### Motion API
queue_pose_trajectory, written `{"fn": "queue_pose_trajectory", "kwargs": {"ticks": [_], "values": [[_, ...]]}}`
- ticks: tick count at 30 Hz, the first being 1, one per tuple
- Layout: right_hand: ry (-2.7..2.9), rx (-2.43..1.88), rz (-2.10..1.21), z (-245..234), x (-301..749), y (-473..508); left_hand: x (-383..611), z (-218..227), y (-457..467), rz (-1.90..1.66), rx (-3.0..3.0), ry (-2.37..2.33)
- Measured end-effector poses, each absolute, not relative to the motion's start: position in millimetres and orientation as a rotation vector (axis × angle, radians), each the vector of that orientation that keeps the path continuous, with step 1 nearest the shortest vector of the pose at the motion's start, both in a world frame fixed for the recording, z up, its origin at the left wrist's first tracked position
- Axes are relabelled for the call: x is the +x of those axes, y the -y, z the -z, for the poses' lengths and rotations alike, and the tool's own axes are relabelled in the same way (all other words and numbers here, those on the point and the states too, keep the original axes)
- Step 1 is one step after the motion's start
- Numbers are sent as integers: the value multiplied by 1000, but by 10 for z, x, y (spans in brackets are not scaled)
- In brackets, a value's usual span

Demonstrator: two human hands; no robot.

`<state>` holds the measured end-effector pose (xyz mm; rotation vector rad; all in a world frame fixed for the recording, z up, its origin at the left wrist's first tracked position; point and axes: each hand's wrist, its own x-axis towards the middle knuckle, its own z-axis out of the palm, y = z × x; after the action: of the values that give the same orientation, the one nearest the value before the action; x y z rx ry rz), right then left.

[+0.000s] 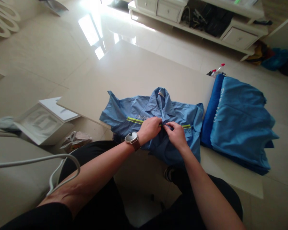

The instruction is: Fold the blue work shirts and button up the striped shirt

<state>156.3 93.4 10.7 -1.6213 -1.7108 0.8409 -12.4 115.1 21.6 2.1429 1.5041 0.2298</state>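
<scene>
A blue work shirt with a collar and yellow-green reflective strips lies face up on the pale table, its lower part hanging over the near edge. My left hand, with a watch on the wrist, pinches the shirt's front placket below the collar. Close beside it my right hand pinches the other side of the front opening. The fingertips of both hands almost meet; whether a button sits between them is too small to tell. To the right lies a stack of folded blue clothes.
Two bottles with red caps show behind the stack. A white open box and a plastic bag are at the left, near a grey cable. A white cabinet stands across the tiled floor.
</scene>
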Motion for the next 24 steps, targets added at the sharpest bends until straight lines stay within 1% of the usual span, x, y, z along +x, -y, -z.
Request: {"fn": "queue_pose_trajectory", "kwargs": {"ticks": [9,16,24], "values": [[1667,-1660,-864,-41,1569,-942,-164,-245,-1164,-257,2154,-1436],[1646,-1834,-692,10,1569,-960,-179,-291,-1135,-181,2202,-1347],[1790,-1753,-642,32,1543,-969,-236,-341,-1144,-63,2268,-1441]]}}
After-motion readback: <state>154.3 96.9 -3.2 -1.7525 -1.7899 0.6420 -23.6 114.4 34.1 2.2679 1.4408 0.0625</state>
